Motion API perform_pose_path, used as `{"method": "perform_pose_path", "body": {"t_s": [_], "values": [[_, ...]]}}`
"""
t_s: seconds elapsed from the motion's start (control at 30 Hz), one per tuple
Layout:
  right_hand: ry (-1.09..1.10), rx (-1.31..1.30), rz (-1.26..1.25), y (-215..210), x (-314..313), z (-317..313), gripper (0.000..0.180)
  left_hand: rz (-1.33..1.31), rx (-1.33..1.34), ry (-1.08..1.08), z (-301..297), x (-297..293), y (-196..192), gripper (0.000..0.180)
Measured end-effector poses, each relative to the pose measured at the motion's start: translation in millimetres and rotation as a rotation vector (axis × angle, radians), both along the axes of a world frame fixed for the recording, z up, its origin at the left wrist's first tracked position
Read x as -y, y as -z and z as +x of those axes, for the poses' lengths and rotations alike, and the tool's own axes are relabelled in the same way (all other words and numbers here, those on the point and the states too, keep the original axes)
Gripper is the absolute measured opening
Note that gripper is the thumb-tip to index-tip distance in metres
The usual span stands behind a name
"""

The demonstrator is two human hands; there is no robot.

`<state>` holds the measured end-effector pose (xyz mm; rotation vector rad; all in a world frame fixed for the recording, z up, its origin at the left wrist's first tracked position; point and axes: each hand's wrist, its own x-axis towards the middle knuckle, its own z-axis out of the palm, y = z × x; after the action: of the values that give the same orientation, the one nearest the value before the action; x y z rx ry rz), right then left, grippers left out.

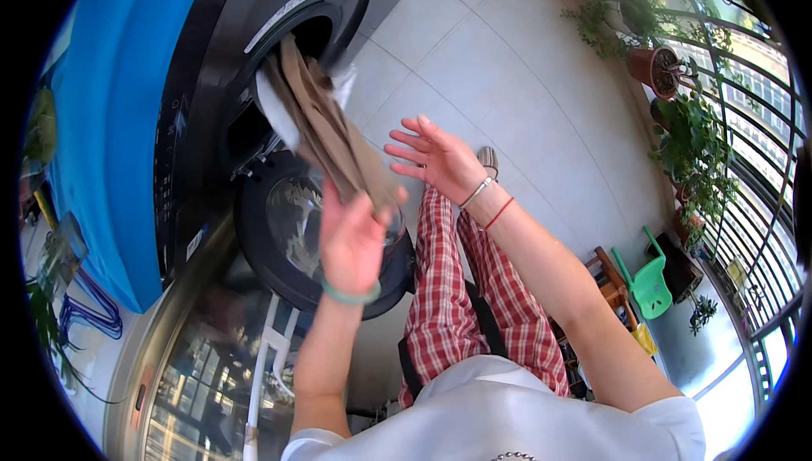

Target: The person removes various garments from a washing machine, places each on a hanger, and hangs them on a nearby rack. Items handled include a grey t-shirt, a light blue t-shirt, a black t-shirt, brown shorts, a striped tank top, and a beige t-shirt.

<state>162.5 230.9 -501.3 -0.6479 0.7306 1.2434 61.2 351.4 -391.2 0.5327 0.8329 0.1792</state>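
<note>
A long brown garment hangs stretched out of the round opening of a dark front-loading washing machine. My left hand, with a green bangle at its wrist, grips the garment's near end, slightly blurred. White cloth shows beside the brown fabric at the opening; whether it belongs to the same piece I cannot tell. Below, the machine's round glass door stands swung out, partly behind my left hand. To the right of the garment, my right hand is in the air, fingers spread, holding nothing.
A blue cover lies over the machine's left side. Potted plants line the barred window at right. A green plastic chair stands at lower right. Blue hangers hang at far left, and a white frame stands below the door.
</note>
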Motion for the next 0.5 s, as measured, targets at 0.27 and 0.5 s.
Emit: {"method": "perform_pose_path", "body": {"t_s": [0.27, 0.5], "values": [[-0.211, 0.407, -0.203, -92.9, 49.6, -26.5, 0.034, -0.129, -0.283, 0.642, -158.5, 138.4, -59.2, 0.028], [-0.634, 1.367, -0.286, -244.3, 122.9, -27.6, 0.012, -0.027, -0.442, 0.298, -125.8, 134.2, -73.7, 0.045]]}}
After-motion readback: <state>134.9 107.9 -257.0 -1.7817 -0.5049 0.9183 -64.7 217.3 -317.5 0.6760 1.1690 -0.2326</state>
